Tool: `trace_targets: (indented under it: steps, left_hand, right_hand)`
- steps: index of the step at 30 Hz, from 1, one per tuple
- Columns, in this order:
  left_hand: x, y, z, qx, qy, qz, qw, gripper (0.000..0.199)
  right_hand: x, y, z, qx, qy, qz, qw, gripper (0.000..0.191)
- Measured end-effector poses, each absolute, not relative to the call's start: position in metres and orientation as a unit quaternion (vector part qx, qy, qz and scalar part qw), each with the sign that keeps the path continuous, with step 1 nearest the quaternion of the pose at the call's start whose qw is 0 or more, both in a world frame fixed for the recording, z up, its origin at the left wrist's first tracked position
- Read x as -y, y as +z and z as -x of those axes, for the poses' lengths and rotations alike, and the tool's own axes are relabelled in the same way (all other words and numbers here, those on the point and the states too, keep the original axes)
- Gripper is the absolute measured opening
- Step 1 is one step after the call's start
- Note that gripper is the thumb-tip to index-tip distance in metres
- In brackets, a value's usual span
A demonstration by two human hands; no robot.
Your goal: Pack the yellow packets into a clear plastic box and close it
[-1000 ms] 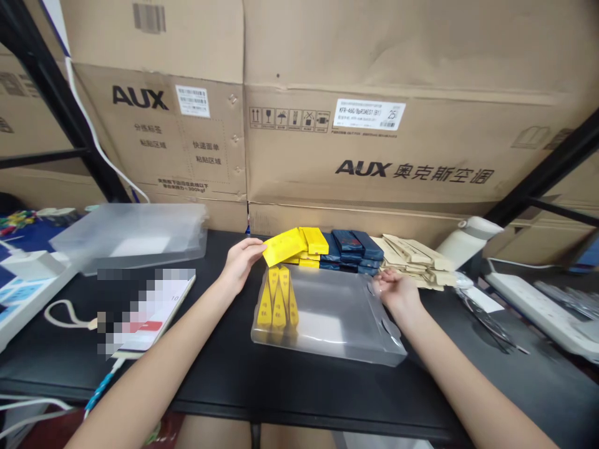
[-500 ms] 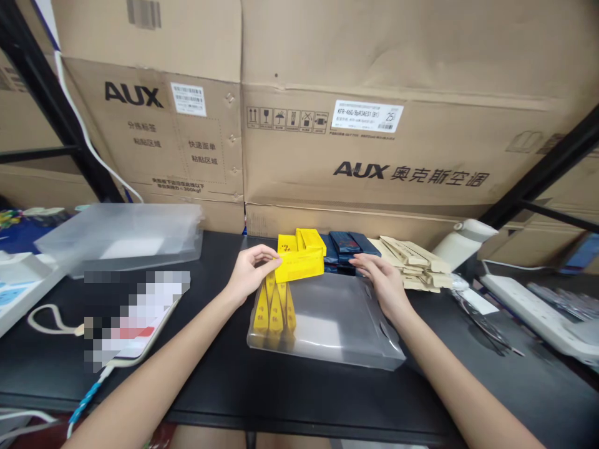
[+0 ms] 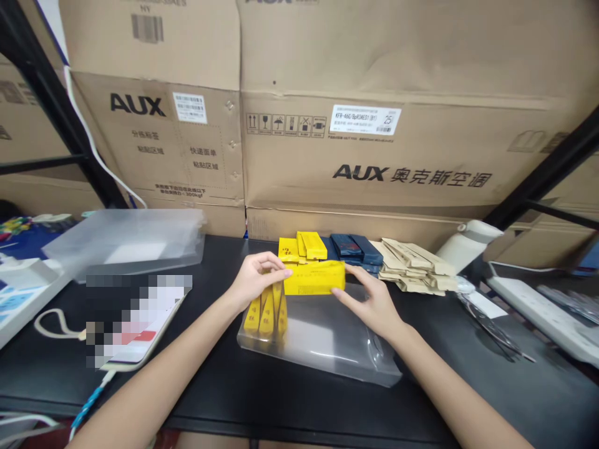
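A yellow packet is held level above the clear plastic bag. My left hand pinches its left end, thumb in front. At its right end, my right hand has the thumb on the front face and the fingers at the upper edge. Inside the bag, several yellow packets stand side by side at the left; the rest of the bag is see-through. Behind the held packet lie more yellow packets, dark blue packets and a pile of cream packets.
Clear plastic bags are stacked at the back left, near a phone on a cable. To the right are a white bottle, glasses and a power strip. Large cardboard boxes stand behind the black table.
The held yellow packet has shifted right and slightly down. My right hand has come in from the bag's right side to the packet's right end. The bag has turned a little.
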State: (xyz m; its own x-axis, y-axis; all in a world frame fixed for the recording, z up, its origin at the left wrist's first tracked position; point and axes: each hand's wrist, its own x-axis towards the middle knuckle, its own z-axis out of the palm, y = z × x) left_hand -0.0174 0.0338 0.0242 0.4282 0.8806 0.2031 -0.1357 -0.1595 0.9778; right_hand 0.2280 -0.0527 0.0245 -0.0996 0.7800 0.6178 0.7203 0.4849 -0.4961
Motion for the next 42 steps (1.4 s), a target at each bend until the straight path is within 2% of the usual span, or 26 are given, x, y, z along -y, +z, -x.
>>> trace_targets:
  steps: [2, 6, 10, 12, 16, 21, 28, 30, 36, 42]
  left_hand:
    - [-0.032, 0.023, 0.016, -0.294, 0.434, -0.636, 0.566, 0.025]
    - [-0.031, 0.023, 0.018, -0.284, 0.406, -0.671, 0.552, 0.023]
    - [-0.035, 0.026, 0.021, -0.273, 0.42, -0.692, 0.521, 0.022]
    - [-0.042, 0.025, 0.023, -0.286, 0.455, -0.681, 0.496, 0.025]
    - [-0.058, 0.017, 0.027, -0.361, 0.533, -0.608, 0.464, 0.029]
    - [-0.066, 0.006, 0.028, -0.385, 0.55, -0.52, 0.528, 0.037]
    - [-0.064, 0.001, 0.028, -0.386, 0.496, -0.552, 0.548, 0.037]
    - [-0.063, 0.0, 0.028, -0.371, 0.485, -0.573, 0.547, 0.036]
    - [-0.06, 0.002, 0.027, -0.348, 0.49, -0.584, 0.546, 0.037]
    - [-0.06, 0.001, 0.032, -0.319, 0.393, -0.623, 0.597, 0.041]
  right_hand:
    - [0.055, 0.025, -0.224, 0.746, 0.052, 0.489, 0.448, 0.054]
    - [0.054, 0.021, -0.22, 0.734, 0.136, 0.468, 0.473, 0.053]
    - [0.048, 0.016, -0.227, 0.653, 0.263, 0.447, 0.552, 0.067]
    - [0.045, 0.017, -0.232, 0.597, 0.329, 0.445, 0.581, 0.067]
    - [0.043, 0.025, -0.241, 0.507, 0.41, 0.461, 0.602, 0.05]
    - [0.039, 0.026, -0.246, 0.485, 0.42, 0.481, 0.598, 0.037]
    - [0.035, 0.02, -0.241, 0.462, 0.361, 0.526, 0.616, 0.045]
    - [0.034, 0.022, -0.243, 0.439, 0.379, 0.526, 0.622, 0.044]
    - [0.031, 0.034, -0.259, 0.303, 0.527, 0.502, 0.615, 0.011]
    - [0.024, 0.027, -0.268, 0.261, 0.572, 0.492, 0.602, 0.005]
